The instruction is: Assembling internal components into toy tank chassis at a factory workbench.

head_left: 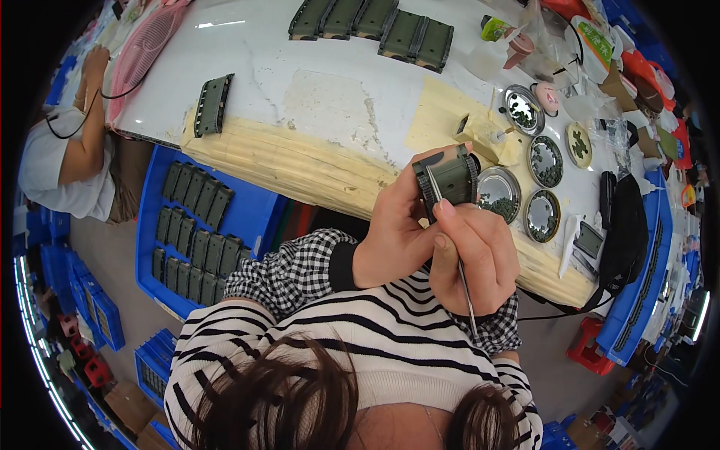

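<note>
In my left hand [394, 232] is a dark green casing [453, 174] with black ribbed ends, held up above the table's front edge. My right hand [480, 259] pinches metal tweezers [463, 281], their tips resting at the casing's left ribbed edge. Whether the tips hold a small part cannot be made out. Just beyond the casing, round metal dishes with small dark green pieces stand on the table: one dish [516, 196] right beside it, others [541, 215] farther right.
A blue tray [259, 217] with rows of green casings sits low at left. More casings [416, 39] lie at the table's back; a single one [214, 105] is at left. A yellow block [491, 142] stands near the dishes. Another person's arm [86, 142] is at far left.
</note>
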Action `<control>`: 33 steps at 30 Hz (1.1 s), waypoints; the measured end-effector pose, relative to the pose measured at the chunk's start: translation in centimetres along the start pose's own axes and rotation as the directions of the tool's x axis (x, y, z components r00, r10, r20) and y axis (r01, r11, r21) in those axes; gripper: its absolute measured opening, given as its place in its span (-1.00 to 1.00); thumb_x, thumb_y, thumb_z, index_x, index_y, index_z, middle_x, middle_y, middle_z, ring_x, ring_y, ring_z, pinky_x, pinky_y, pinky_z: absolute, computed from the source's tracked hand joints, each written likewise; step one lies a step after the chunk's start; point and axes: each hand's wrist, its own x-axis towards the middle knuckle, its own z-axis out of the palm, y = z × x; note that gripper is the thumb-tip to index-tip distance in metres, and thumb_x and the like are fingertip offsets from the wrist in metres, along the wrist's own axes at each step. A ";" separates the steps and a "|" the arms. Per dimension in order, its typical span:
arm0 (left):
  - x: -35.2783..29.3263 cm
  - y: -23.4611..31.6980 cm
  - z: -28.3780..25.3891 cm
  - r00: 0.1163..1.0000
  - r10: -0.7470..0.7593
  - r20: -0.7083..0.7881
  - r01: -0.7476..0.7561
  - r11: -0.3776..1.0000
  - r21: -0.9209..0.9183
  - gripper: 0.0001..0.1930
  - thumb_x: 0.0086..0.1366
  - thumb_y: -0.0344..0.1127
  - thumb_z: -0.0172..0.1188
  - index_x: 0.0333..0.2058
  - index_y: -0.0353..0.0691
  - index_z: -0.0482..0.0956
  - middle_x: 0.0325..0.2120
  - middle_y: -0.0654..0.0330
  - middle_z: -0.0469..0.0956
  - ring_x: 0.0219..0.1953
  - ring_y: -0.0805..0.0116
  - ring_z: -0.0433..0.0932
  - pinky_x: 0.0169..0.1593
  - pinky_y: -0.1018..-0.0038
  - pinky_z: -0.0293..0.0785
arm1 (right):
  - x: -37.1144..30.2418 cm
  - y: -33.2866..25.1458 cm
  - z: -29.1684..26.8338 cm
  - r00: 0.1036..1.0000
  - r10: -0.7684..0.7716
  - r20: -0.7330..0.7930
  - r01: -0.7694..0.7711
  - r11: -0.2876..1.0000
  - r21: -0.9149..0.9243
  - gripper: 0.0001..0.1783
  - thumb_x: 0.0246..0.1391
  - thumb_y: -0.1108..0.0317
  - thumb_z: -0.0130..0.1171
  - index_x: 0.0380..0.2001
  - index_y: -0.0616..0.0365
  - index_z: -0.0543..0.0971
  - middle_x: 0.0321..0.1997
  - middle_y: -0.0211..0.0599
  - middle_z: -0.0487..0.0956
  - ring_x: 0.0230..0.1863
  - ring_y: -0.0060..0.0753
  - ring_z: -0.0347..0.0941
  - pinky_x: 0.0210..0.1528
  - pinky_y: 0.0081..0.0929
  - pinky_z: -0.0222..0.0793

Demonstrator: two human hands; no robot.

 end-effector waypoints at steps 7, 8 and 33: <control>0.0 0.2 0.1 1.000 -0.012 -0.023 0.013 1.000 0.010 -0.31 0.30 -0.19 0.20 0.27 -0.34 0.09 -0.07 -0.02 0.50 -0.03 0.24 0.53 0.04 0.35 0.50 | -0.1 0.0 0.4 1.000 0.009 -0.007 -0.009 1.000 -0.007 -0.73 0.07 0.61 0.10 -0.12 0.37 0.54 -0.29 -0.09 0.57 -0.36 -0.17 0.53 -0.29 -0.40 0.49; 0.0 0.1 0.1 1.000 -0.006 -0.019 0.006 1.000 0.021 -0.30 0.30 -0.18 0.20 0.27 -0.34 0.09 -0.07 -0.01 0.50 -0.03 0.24 0.53 0.04 0.35 0.50 | -0.1 0.1 0.3 1.000 0.008 -0.005 -0.008 1.000 -0.009 -0.73 0.07 0.61 0.10 -0.12 0.37 0.54 -0.29 -0.09 0.57 -0.36 -0.17 0.53 -0.29 -0.40 0.49; 0.8 2.6 -1.2 0.947 -0.301 0.112 0.304 0.953 -0.007 -0.40 0.24 -0.56 0.18 0.23 -0.26 0.16 -0.05 0.03 0.48 -0.09 0.31 0.58 0.00 0.40 0.53 | -2.0 1.1 -1.9 0.911 0.280 -0.302 -0.254 0.959 0.124 -0.68 0.20 0.25 0.14 -0.14 0.32 0.54 -0.30 -0.09 0.62 -0.28 -0.24 0.55 -0.19 -0.43 0.47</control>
